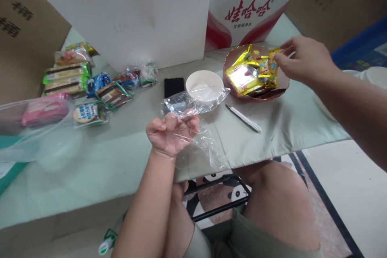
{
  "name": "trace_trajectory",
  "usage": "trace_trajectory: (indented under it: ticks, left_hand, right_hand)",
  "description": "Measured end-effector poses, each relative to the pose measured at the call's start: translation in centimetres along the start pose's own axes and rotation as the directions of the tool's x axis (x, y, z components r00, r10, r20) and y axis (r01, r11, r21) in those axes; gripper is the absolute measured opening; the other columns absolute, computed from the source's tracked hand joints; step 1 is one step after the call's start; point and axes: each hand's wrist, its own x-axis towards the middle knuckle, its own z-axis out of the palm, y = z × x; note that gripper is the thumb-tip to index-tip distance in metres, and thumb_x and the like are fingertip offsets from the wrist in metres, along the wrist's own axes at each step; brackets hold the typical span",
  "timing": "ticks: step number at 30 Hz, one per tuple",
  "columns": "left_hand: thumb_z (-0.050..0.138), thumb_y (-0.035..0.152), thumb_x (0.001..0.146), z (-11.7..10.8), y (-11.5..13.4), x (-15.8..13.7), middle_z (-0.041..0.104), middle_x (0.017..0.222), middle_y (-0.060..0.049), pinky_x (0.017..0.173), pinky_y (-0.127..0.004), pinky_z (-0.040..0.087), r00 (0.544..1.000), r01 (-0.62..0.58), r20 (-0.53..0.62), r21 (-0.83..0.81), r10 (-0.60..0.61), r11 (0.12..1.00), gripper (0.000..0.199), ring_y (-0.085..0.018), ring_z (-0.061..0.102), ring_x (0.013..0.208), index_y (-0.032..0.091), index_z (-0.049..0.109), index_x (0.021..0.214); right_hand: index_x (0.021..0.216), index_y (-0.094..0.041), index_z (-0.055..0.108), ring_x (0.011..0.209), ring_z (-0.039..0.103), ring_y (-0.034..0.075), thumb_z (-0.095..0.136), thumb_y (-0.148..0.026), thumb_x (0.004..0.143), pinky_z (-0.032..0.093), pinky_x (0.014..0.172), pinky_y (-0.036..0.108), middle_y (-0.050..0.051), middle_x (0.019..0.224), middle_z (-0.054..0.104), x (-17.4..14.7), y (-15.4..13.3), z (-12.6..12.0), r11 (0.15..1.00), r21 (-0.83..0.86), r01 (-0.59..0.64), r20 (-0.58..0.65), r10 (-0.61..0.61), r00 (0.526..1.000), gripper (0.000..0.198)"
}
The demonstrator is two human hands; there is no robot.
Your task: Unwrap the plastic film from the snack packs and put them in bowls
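Note:
My left hand (175, 133) is closed on a clear plastic bag (208, 141), which spreads over the table edge and in front of a white bowl (203, 80). Over the right rim of a brownish glass bowl (256, 97), my right hand (305, 58) pinches a small yellow snack packet (273, 53). Inside that bowl lie more shiny yellow packets (246, 74), one of them large and catching the light. Between the bowls and the table's front edge rests a white pen (243, 118). A black phone (173, 86) lies left of the white bowl, partly behind the bag.
Several wrapped snacks (113, 94) and a pink packet (45, 109) lie at the left. A translucent plastic container (57, 137) stands at the left edge. White cartons (130, 20) line the back. My knees are beneath the table's front edge.

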Motion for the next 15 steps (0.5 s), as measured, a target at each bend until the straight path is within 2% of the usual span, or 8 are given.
trace_trajectory:
  ticks: [3, 5, 7, 10, 12, 15]
  left_hand:
    - [0.067, 0.037, 0.06, 0.2, 0.0, 0.0, 0.075, 0.092, -0.01, 0.071, -0.038, 0.061, 1.0, 0.009, 0.004, -0.006, -0.009, 1.0, 0.027, -0.024, 0.069, 0.079, 0.021, 0.045, 0.058]
    - [0.066, 0.038, 0.06, 0.4, 0.0, -0.1, 0.075, 0.092, -0.011, 0.073, -0.038, 0.06, 1.0, 0.024, -0.01, 0.005, -0.024, 1.0, 0.025, -0.025, 0.068, 0.08, 0.021, 0.047, 0.06]
    - [0.064, 0.04, 0.062, 0.4, 0.0, -0.2, 0.074, 0.092, -0.012, 0.078, -0.041, 0.06, 0.999, 0.031, -0.02, 0.019, -0.031, 0.999, 0.025, -0.027, 0.069, 0.084, 0.022, 0.048, 0.062]
    - [0.064, 0.042, 0.065, 0.1, 0.1, -0.4, 0.073, 0.093, -0.011, 0.085, -0.044, 0.059, 0.999, 0.041, -0.02, 0.025, -0.041, 0.999, 0.028, -0.029, 0.07, 0.09, 0.022, 0.045, 0.061]
    - [0.065, 0.042, 0.064, -0.2, 0.2, -0.6, 0.072, 0.092, -0.011, 0.088, -0.046, 0.058, 0.999, 0.035, -0.017, 0.024, -0.035, 0.999, 0.032, -0.03, 0.069, 0.093, 0.022, 0.042, 0.057]
    - [0.064, 0.04, 0.063, -0.4, 0.4, -0.8, 0.071, 0.091, -0.011, 0.089, -0.048, 0.057, 1.0, -0.01, -0.017, 0.023, 0.01, 1.0, 0.037, -0.032, 0.068, 0.097, 0.021, 0.035, 0.051]
  right_hand:
    - [0.141, -0.015, 0.06, 0.12, 0.059, 0.029, 0.063, -0.04, 0.093, 0.043, 0.097, 0.041, 0.022, 0.134, 0.064, 0.1, -0.9, 0.7, 0.988, 0.029, 0.155, 0.044, -0.156, 0.987, 0.054]
    - [0.146, -0.021, 0.058, 0.126, 0.054, 0.03, 0.071, -0.042, 0.088, 0.041, 0.099, 0.042, 0.021, 0.146, 0.054, 0.6, -1.0, 1.8, 0.958, 0.024, 0.284, 0.093, -0.285, 0.954, 0.063]
    - [0.142, -0.022, 0.062, 0.126, 0.054, 0.028, 0.069, -0.035, 0.089, 0.04, 0.099, 0.041, 0.019, 0.148, 0.052, 1.4, -0.7, 2.9, 0.936, 0.009, 0.351, 0.118, -0.35, 0.929, 0.054]
    - [0.122, -0.017, 0.073, 0.109, 0.059, 0.023, 0.062, -0.021, 0.09, 0.04, 0.09, 0.036, 0.016, 0.131, 0.063, 2.2, 0.1, 3.4, 0.952, -0.066, 0.3, 0.087, -0.294, 0.952, 0.034]
    - [0.113, -0.015, 0.074, 0.098, 0.059, 0.021, 0.063, -0.015, 0.086, 0.039, 0.082, 0.035, 0.015, 0.115, 0.068, 2.1, 0.6, 2.8, 0.967, -0.118, 0.227, 0.045, -0.224, 0.974, 0.029]
    - [0.098, -0.013, 0.074, 0.085, 0.057, 0.02, 0.067, -0.008, 0.079, 0.037, 0.072, 0.033, 0.013, 0.096, 0.07, 1.0, 1.1, 1.6, 0.971, -0.15, 0.186, 0.054, -0.18, 0.982, 0.021]
